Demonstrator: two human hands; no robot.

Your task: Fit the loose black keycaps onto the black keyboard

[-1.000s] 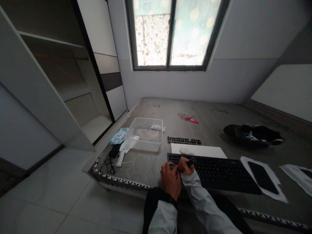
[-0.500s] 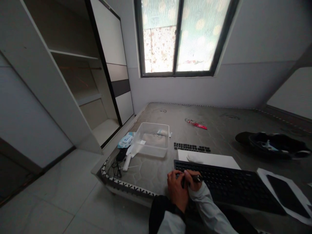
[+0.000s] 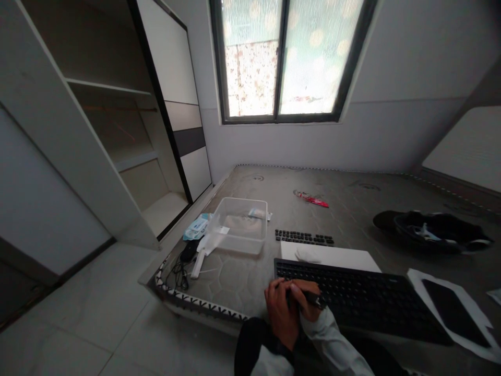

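Note:
A black keyboard [image 3: 376,297] lies in front of me, its left end under my hands. My right hand [image 3: 307,303] is closed around a dark, stick-like tool [image 3: 316,299], whose rounded end sticks out on the right; its kind I cannot make out. Pressed up against it, my left hand [image 3: 279,310] has its fingers bent over the keyboard's left end. What sits between the left fingers is hidden. Just behind the keyboard is a white box [image 3: 344,258] with a crumpled tissue [image 3: 307,256] on it. Loose black keycaps [image 3: 303,236] stand in rows beyond.
A clear plastic bin [image 3: 238,245] stands on the mattress [image 3: 230,284] at left, beside a white-handled brush [image 3: 199,261], a blue packet [image 3: 197,226] and a black mouse [image 3: 190,250] with cable. A red packet [image 3: 315,201], a black cap [image 3: 430,230] and a dark tablet-like panel [image 3: 454,312] lie further right.
The view has shifted slightly, so everything sits a little further left. My right hand has turned, its fingers now laid over the tool, and the tool's outer end points lower.

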